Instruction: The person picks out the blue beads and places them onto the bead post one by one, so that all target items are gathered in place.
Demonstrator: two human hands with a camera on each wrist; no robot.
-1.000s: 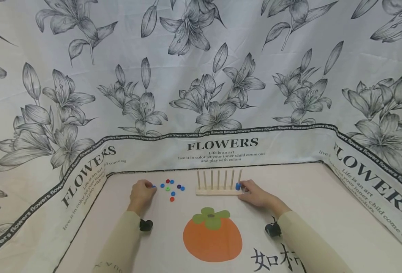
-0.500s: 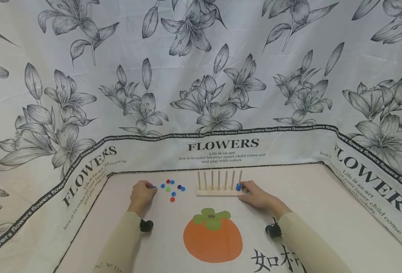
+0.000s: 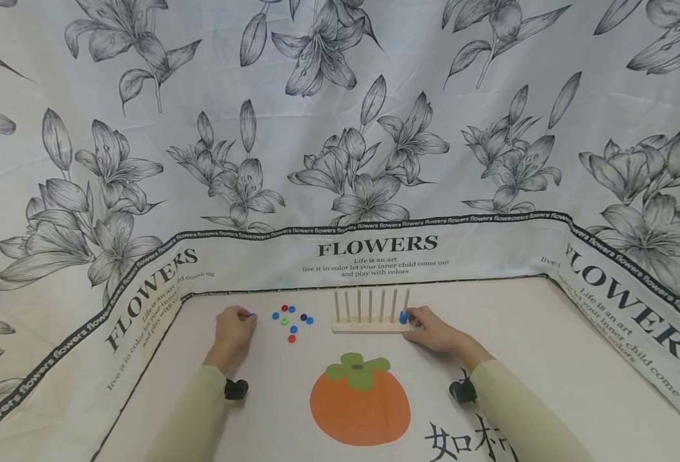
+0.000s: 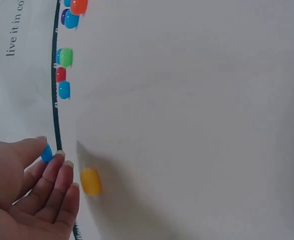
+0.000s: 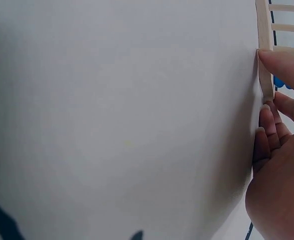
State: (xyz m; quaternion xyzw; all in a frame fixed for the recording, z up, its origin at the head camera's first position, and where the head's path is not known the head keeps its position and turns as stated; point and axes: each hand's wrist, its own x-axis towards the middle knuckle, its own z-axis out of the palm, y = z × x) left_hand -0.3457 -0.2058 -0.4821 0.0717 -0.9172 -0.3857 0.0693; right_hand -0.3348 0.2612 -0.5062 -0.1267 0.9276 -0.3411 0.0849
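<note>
My left hand (image 3: 234, 332) pinches a blue bead (image 4: 46, 153) between thumb and fingers, to the left of the scattered beads. A yellow bead (image 4: 91, 181) lies on the cloth just beside its fingertips; in the head view I cannot make it out. My right hand (image 3: 435, 330) holds the right end of a wooden peg rack (image 3: 363, 326), with the thumb against the front of the base. Blue beads (image 3: 403, 317) sit low on the rack's rightmost peg, partly hidden by the fingers. The other pegs stand bare.
Several loose beads, among them a green bead (image 3: 284, 321), an orange-red bead (image 3: 291, 339) and a dark blue bead (image 3: 303, 317), lie between the left hand and the rack. A printed persimmon (image 3: 359, 407) marks the tablecloth. A flowered curtain (image 3: 368, 160) rises behind.
My left hand has shifted a little to the left, away from the loose beads, with the blue bead in its fingertips. The right hand and the rack have stayed in place.
</note>
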